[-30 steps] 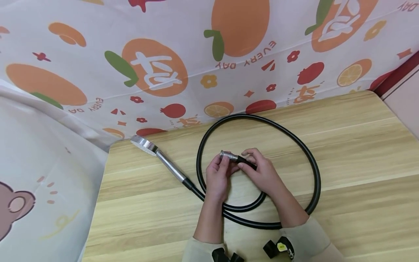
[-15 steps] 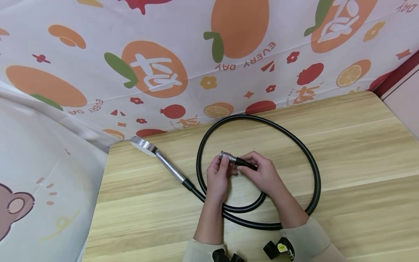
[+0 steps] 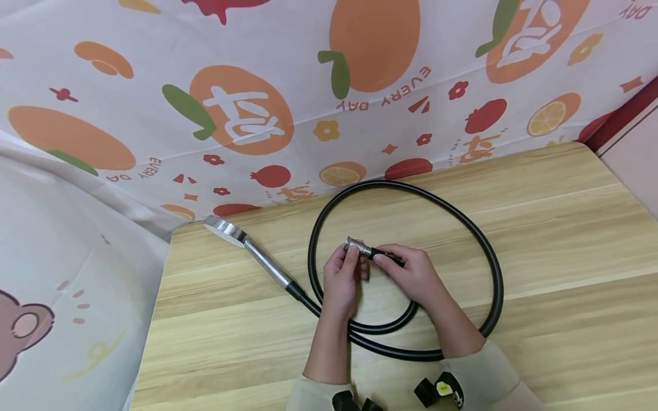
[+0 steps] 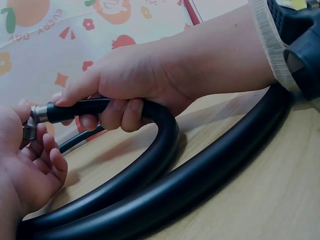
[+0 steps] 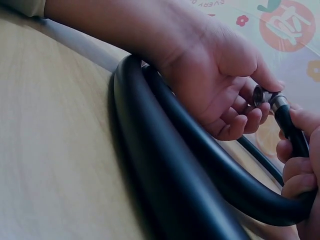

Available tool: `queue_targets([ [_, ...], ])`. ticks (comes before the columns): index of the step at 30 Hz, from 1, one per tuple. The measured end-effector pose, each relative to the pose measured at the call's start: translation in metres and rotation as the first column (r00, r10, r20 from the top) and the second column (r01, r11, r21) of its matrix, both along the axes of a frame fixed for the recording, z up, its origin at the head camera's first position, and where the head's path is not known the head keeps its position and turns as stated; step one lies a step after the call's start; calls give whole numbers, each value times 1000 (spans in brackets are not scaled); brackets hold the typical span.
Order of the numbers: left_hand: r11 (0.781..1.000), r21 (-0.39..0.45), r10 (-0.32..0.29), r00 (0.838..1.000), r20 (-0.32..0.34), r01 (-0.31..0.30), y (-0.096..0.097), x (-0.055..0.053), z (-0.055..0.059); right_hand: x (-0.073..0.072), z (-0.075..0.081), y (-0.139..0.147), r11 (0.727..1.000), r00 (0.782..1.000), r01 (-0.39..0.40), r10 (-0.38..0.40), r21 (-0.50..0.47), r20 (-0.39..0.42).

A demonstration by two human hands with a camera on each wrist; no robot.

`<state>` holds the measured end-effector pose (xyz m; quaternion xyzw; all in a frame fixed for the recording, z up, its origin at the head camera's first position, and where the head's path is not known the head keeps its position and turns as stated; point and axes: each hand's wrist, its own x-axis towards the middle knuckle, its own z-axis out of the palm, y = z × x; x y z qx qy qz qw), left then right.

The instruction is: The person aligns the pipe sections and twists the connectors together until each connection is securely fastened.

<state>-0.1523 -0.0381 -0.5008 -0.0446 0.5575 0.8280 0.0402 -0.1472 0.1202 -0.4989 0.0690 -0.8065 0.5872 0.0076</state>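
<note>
A black shower hose (image 3: 494, 265) lies looped on the wooden table, its near end raised between my hands. At that end is a silver metal connector (image 3: 361, 247), with a threaded opening visible in the right wrist view. My left hand (image 3: 339, 288) pinches the connector between thumb and fingers. Just behind it, my right hand (image 3: 417, 277) grips the black sleeve and hose, its thumb close to the metal collar (image 4: 41, 114). The hose's other end joins a chrome shower head (image 3: 225, 229), which lies at the table's left with its handle slanting toward me.
A fruit-printed cloth (image 3: 247, 108) hangs along the table's (image 3: 555, 240) back edge. Pale cloth with a cartoon print (image 3: 82, 274) covers the left side. Hose loops pass under both forearms. A dark red strip (image 3: 612, 123) stands past the back right corner.
My right hand's fingers, lifted from the hose a second ago, have closed round it, and its thumb has shifted onto the sleeve. My left hand stays on the connector.
</note>
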Motion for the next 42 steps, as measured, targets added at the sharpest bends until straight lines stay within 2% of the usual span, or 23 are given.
queue_targets([
  [9, 1000, -1, -21, 1000, -11, 21, 0, 1, -2, 0, -4, 0, 1000, 1000, -7, 7, 9, -19],
  [19, 1000, -10, -15, 1000, -5, 15, 1, 0, -1, 0, -6, 0, 998, 999, -46, 46, -41, 2],
  [26, 1000, 2, 4, 1000, 13, -4, 1, 1, -1, 1, -3, 1, 996, 999, -23, 26, -85, 33],
  [37, 1000, 17, -8, 1000, 8, 8, -1, 2, -1, 1, -2, -1, 1000, 999, 5, -3, -31, 48],
  [42, 1000, 6, -11, 1000, 2, 11, -1, 1, -1, 0, -1, -1, 1000, 999, -12, 13, -19, 50],
])
